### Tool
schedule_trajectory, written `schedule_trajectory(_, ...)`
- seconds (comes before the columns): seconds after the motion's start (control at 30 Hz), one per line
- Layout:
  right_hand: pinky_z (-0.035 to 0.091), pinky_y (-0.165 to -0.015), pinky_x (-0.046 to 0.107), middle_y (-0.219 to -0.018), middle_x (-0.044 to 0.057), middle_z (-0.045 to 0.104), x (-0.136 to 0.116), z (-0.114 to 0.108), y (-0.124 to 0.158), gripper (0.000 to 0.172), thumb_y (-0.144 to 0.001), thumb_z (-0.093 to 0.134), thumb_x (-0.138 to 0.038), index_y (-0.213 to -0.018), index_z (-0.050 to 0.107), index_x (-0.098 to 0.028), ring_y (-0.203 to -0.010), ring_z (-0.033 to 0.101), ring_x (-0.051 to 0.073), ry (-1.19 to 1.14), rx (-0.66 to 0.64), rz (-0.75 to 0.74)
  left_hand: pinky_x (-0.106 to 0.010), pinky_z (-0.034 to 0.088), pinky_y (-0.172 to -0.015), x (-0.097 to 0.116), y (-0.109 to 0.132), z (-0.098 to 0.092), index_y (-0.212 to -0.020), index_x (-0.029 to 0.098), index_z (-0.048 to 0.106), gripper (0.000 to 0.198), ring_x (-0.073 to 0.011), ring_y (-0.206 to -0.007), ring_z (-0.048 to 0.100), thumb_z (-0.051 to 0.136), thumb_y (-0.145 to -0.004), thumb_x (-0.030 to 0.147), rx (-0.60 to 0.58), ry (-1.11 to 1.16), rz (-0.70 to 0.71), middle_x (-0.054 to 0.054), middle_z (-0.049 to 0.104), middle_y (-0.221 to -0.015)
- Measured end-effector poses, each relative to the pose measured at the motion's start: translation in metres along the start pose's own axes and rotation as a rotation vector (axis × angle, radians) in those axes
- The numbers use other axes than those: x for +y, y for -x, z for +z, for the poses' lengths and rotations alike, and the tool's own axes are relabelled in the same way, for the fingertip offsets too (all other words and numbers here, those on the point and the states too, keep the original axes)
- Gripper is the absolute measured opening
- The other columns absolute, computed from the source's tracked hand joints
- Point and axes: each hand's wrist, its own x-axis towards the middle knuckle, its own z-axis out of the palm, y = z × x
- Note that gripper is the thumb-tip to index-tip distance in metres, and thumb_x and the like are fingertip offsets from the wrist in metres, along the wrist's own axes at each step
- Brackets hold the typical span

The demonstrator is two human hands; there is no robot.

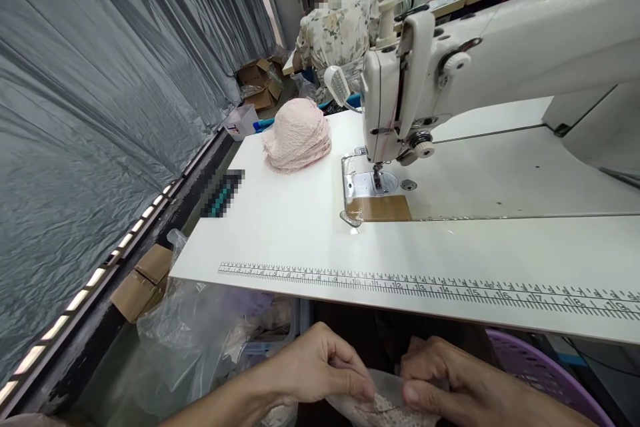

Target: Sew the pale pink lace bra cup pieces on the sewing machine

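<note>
Both my hands are below the front edge of the sewing table, gripping a piece of pale, thin fabric [385, 407] with a reddish line across it. My left hand [330, 370] pinches its left side between thumb and fingers. On the opposite side my right hand [440, 377] holds it closed-fingered, thumb on top. The fabric's lower part runs out of view. A white sewing machine [400, 93] stands on the table, its presser foot [377, 177] over the metal plate. To its left lies a stack of pale pink fabric pieces [299, 133].
A printed ruler [350, 280] runs along the front of the white tabletop [280, 227]. Beneath the table are clear plastic bags [185, 327] and a purple basket [540, 373]. Cardboard boxes [143, 283] lie by the grey curtain [100, 80]. A person [337, 33] sits beyond the table.
</note>
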Motion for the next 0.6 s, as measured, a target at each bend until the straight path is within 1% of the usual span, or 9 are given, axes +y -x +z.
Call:
schedule_trajectory(0.07, 0.039, -0.065, 0.023, -0.067, -0.001, 0.059, -0.004, -0.002, 0.002, 0.027, -0.079, 0.062, -0.043, -0.071, 0.066, -0.018, -0.072, 0.053, 0.014, 0.025, -0.022, 0.033, -0.017, 0.043, -0.058, 0.000, 0.000, -0.002, -0.075, 0.013, 0.074, 0.017, -0.0097, -0.060, 0.057, 0.071, -0.068, 0.028, 0.005, -0.009, 0.007, -0.003, 0.067, -0.067)
schedule_trajectory(0.13, 0.039, -0.071, 0.023, -0.072, -0.002, 0.064, -0.009, -0.002, 0.002, 0.008, -0.075, 0.067, -0.027, -0.072, 0.069, -0.019, -0.079, 0.056, 0.015, 0.058, -0.038, 0.065, -0.017, 0.043, -0.058, -0.001, 0.002, -0.005, -0.076, 0.014, 0.074, 0.020, -0.0097, -0.060, 0.057, 0.072, -0.069, 0.033, 0.001, -0.017, 0.013, -0.003, 0.067, -0.066)
schedule_trajectory(0.17, 0.039, -0.073, 0.023, -0.072, -0.002, 0.065, -0.011, -0.003, 0.001, 0.005, -0.074, 0.067, -0.020, -0.071, 0.070, -0.019, -0.080, 0.056, 0.015, 0.067, -0.042, 0.075, -0.018, 0.044, -0.059, -0.001, 0.003, -0.007, -0.077, 0.014, 0.074, 0.022, -0.0101, -0.061, 0.058, 0.072, -0.069, 0.035, -0.013, -0.014, 0.006, -0.003, 0.067, -0.067)
schedule_trajectory(0.23, 0.039, -0.069, 0.021, -0.070, -0.002, 0.064, -0.013, -0.003, -0.002, 0.009, -0.075, 0.064, -0.015, -0.070, 0.070, -0.019, -0.076, 0.055, 0.013, 0.064, -0.048, 0.087, -0.020, 0.046, -0.065, -0.001, 0.004, -0.008, -0.082, 0.017, 0.074, 0.027, -0.0119, -0.066, 0.060, 0.076, -0.064, 0.037, -0.073, -0.001, -0.035, -0.002, 0.068, -0.072)
schedule_trajectory(0.33, 0.038, -0.063, 0.021, -0.065, -0.002, 0.059, -0.013, -0.004, -0.004, 0.014, -0.080, 0.058, -0.022, -0.073, 0.069, -0.018, -0.072, 0.053, 0.013, 0.055, -0.086, 0.047, -0.023, 0.048, -0.071, -0.003, 0.004, -0.009, -0.086, 0.019, 0.074, 0.033, -0.0131, -0.069, 0.062, 0.079, -0.059, 0.037, -0.144, 0.024, -0.086, -0.001, 0.069, -0.075)
schedule_trajectory(0.43, 0.038, -0.064, 0.023, -0.069, 0.000, 0.057, -0.011, -0.008, -0.001, 0.032, -0.089, 0.045, -0.040, -0.086, 0.069, -0.019, -0.070, 0.050, 0.014, 0.116, -0.068, 0.001, -0.022, 0.049, -0.069, -0.004, 0.002, -0.009, -0.080, 0.018, 0.075, 0.026, -0.0118, -0.064, 0.062, 0.078, -0.061, 0.035, -0.128, 0.058, -0.072, -0.001, 0.068, -0.070)
schedule_trajectory(0.5, 0.039, -0.063, 0.024, -0.073, 0.002, 0.058, -0.011, -0.011, 0.003, 0.040, -0.090, 0.040, -0.048, -0.091, 0.068, -0.019, -0.071, 0.050, 0.015, 0.135, -0.057, 0.009, -0.023, 0.050, -0.069, -0.004, 0.000, -0.010, -0.078, 0.018, 0.075, 0.024, -0.0122, -0.063, 0.062, 0.078, -0.060, 0.034, -0.119, 0.070, -0.073, -0.001, 0.068, -0.068)
schedule_trajectory(0.53, 0.039, -0.063, 0.025, -0.074, 0.002, 0.059, -0.011, -0.012, 0.004, 0.040, -0.088, 0.043, -0.050, -0.090, 0.067, -0.019, -0.072, 0.051, 0.015, 0.137, -0.065, 0.022, -0.024, 0.050, -0.069, -0.005, -0.001, -0.011, -0.078, 0.018, 0.075, 0.024, -0.0127, -0.063, 0.063, 0.078, -0.060, 0.033, -0.119, 0.069, -0.078, -0.001, 0.068, -0.068)
schedule_trajectory(0.6, 0.039, -0.065, 0.024, -0.076, 0.001, 0.060, -0.011, -0.012, 0.004, 0.031, -0.079, 0.060, -0.049, -0.084, 0.068, -0.019, -0.076, 0.053, 0.016, 0.153, -0.079, 0.061, -0.024, 0.051, -0.070, -0.005, -0.002, -0.012, -0.077, 0.017, 0.075, 0.025, -0.0133, -0.064, 0.063, 0.078, -0.059, 0.033, -0.116, 0.053, -0.080, -0.002, 0.068, -0.068)
